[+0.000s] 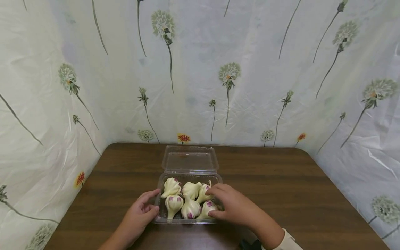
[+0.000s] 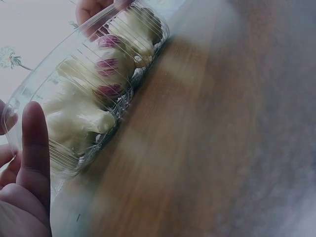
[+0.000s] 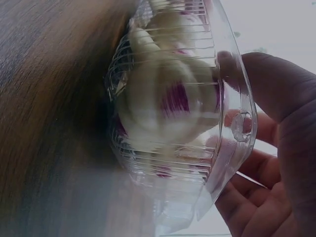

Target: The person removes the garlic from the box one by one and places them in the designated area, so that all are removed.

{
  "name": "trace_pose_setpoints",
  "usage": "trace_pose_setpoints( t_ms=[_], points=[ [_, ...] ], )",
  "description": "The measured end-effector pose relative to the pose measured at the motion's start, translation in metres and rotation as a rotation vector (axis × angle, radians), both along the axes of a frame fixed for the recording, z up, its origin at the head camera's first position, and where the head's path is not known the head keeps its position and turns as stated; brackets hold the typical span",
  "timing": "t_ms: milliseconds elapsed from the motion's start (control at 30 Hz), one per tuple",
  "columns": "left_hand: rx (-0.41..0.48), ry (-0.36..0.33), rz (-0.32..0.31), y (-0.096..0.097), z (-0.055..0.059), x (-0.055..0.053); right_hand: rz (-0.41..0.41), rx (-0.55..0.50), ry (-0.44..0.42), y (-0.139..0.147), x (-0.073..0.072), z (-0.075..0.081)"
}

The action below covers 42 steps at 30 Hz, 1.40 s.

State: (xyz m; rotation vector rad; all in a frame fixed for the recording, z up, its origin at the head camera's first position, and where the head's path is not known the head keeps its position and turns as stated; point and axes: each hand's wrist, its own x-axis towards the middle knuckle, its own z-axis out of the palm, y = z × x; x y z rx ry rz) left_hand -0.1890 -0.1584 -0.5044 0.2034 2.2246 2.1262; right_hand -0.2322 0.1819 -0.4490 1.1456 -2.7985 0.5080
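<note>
A clear plastic clamshell container (image 1: 187, 221) sits on the table with its lid (image 1: 190, 159) raised and tilted back. Several pale garlic bulbs (image 1: 173, 187) with purple patches fill its base. At the container's left side, my left hand (image 1: 139, 211) touches the wall with thumb and index finger; in the left wrist view, the thumb (image 2: 35, 143) lies straight along the plastic. My right hand (image 1: 232, 205) reaches over the right end, fingers at one bulb (image 1: 202, 194) and thumb against a nearer bulb (image 1: 207, 209). Through the wall, the right wrist view shows a purple-marked bulb (image 3: 163, 103).
The brown wooden table (image 1: 281, 180) extends on both sides of the container. Behind it and along the sides hangs a flower-printed sheet (image 1: 200, 86). A dark object (image 1: 250, 244) shows at the bottom edge, below the right forearm; its kind is unclear.
</note>
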Motion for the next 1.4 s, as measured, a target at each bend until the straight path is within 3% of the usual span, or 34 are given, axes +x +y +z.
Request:
trace_pose_setpoints(
  t_ms=[267, 933, 1400],
  points=[
    [0.010, -0.008, -0.024, 0.0006, 0.0002, 0.0002, -0.003, 0.005, -0.039, 0.0014, 0.0003, -0.0010],
    [0.008, 0.011, -0.036, 0.0028, 0.0041, 0.0024, 0.058, 0.047, -0.016, 0.0032, -0.0040, -0.0021],
    [-0.011, 0.023, -0.052, 0.0014, 0.0007, 0.0039, 0.061, 0.065, -0.048, 0.0016, -0.0010, -0.0012]
  ],
)
